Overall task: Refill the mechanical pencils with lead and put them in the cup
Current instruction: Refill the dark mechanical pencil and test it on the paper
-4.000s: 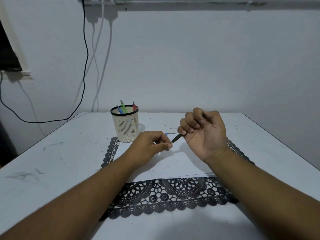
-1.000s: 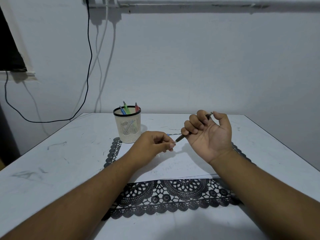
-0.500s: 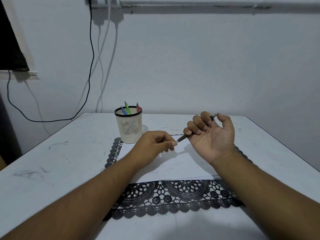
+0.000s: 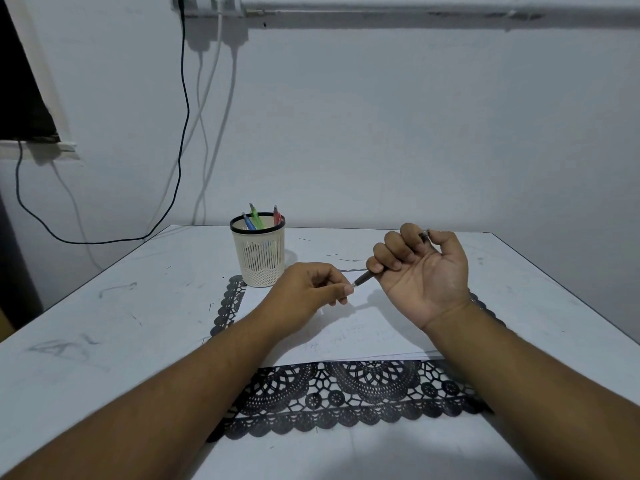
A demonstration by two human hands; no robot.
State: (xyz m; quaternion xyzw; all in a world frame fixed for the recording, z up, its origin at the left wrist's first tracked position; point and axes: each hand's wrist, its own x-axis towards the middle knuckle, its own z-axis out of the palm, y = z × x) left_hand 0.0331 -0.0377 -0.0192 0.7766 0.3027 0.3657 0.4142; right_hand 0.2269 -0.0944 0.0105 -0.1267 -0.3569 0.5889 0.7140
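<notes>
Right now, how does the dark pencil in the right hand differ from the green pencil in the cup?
The dark pencil is gripped by the right hand, slanted, tip toward the left hand. The green pencil stands loose in the cup, leaning on its rim. Both point obliquely.

The dark pencil (image 4: 363, 279) is slim, with a dark barrel and a pale metal tip. It lies tilted, tip pointing down and to the left, its top end showing at the upper right.

The cup (image 4: 259, 258) is a cream plastic basket with slotted walls and a black rim. It stands upright at the far left corner of the mat.

Inside the cup, three pencils stand tilted, only their upper ends showing: a blue pencil (image 4: 248, 221) on the left, a green pencil (image 4: 255, 216) in the middle, a red pencil (image 4: 276, 215) on the right.
</notes>
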